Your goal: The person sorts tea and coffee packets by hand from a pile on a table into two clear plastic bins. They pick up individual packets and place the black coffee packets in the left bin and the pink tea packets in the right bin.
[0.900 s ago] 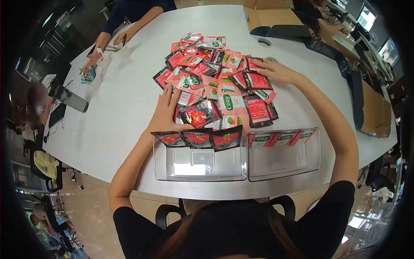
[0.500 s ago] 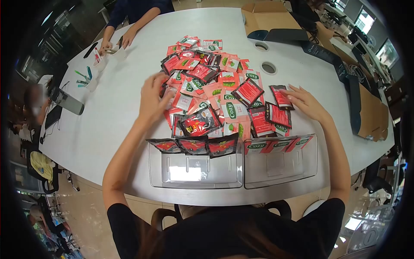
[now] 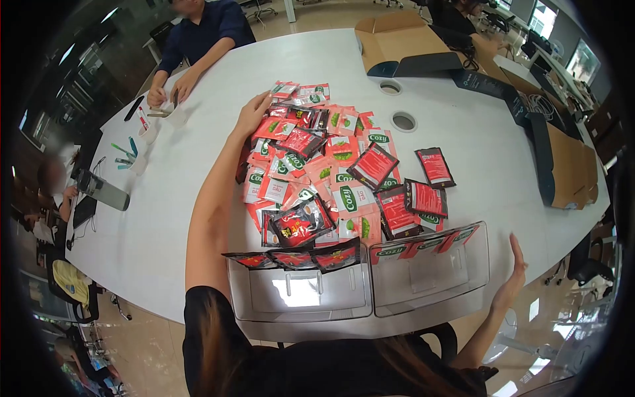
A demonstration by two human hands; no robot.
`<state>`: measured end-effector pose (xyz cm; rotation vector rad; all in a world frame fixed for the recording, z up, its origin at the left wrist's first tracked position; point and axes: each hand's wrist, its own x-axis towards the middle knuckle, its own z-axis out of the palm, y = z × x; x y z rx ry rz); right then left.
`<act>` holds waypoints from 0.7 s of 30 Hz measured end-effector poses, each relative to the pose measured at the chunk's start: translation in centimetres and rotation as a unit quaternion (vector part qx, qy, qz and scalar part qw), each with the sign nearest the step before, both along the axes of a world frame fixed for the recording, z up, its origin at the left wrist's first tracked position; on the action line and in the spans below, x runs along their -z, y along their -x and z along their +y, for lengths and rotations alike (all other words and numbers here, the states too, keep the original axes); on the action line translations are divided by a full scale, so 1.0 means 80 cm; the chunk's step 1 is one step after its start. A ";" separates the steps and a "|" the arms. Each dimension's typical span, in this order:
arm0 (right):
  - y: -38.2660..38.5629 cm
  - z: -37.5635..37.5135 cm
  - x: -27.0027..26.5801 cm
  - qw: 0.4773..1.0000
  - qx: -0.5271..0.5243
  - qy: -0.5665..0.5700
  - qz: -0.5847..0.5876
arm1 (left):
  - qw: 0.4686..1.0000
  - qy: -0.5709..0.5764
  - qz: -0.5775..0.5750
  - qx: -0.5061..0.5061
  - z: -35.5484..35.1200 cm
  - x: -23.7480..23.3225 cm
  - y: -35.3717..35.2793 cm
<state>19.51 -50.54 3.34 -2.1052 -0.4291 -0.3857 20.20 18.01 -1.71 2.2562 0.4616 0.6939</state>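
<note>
A heap of tea sachets (image 3: 289,162), red-and-white "Cozy" ones mixed with black-and-red ones, lies on the table. My left hand (image 3: 254,112) rests against the heap's upper left edge, fingers stretched and partly hidden; no sachet shows clearly in its grip. Nearer me, a clear plastic bin (image 3: 301,314) has a row of black-and-red sachets (image 3: 294,259) standing along its far side. Beside it, a second clear bin (image 3: 430,294) has Cozy sachets (image 3: 423,245) upright at its far wall. To the right of that bin, my right hand (image 3: 514,271) is held edge-on, fingers straight, holding nothing.
A black-and-red sachet (image 3: 434,167) lies at the heap's right. Cardboard boxes (image 3: 403,43) stand along the far right, near round table holes (image 3: 403,121). At the left are pen cups (image 3: 137,163) and a bottle (image 3: 102,190). Across the table sits another person (image 3: 211,33).
My left hand has moved farther out along the heap's left edge. My right hand has left the sachets on the right and drawn back beside the right bin. The view has shifted.
</note>
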 end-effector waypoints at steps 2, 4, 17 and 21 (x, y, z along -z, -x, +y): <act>0.019 -0.006 0.019 0.997 0.047 -0.056 0.009 | 0.998 -0.008 0.035 0.047 -0.011 -0.007 -0.010; 0.027 -0.007 0.038 0.993 0.079 -0.085 0.004 | 0.997 -0.021 0.023 0.070 -0.024 -0.005 -0.019; 0.029 0.006 0.050 0.982 0.116 -0.137 -0.065 | 0.995 -0.056 -0.022 0.074 -0.042 -0.073 0.013; 0.027 0.005 0.047 0.974 0.078 -0.178 -0.119 | 0.988 -0.015 -0.098 0.121 -0.156 -0.163 0.104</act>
